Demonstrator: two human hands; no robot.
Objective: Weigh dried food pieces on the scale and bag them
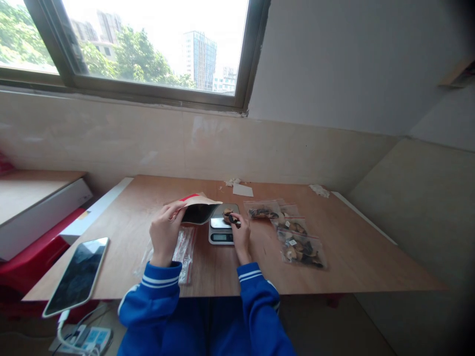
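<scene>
Although the head view sits well back from the work, the person's left hand (165, 233) is seen curled closed on the edge of a tan kraft-paper pouch (198, 208) with red trim and a black interior. The pouch is held tilted, just beside a grey digital scale (221, 236). The right hand (242, 238) is pinched nearly shut on a small dark piece (232, 219), held at the edge of the scale's pan, where tan dried pieces (227, 214) lie. Their exact kind cannot be determined at this resolution.

Judged from the position of both hands, the step in hand is moving pieces between pouch and scale pan; the direction cannot be determined. Any further transfer calls for a secure pinch and a steady pouch.

Right of centre, 3 clear zip bags with red seals (291, 230) hold similar dark and tan pieces and lie overlapping on a light plywood bench (352, 257). A flat clear zip bag (184, 252) lies below the pouch, beside the left hand. At lower left, a black smartphone (76, 277) rests on the bench's near edge, with a white cable running downward.
</scene>
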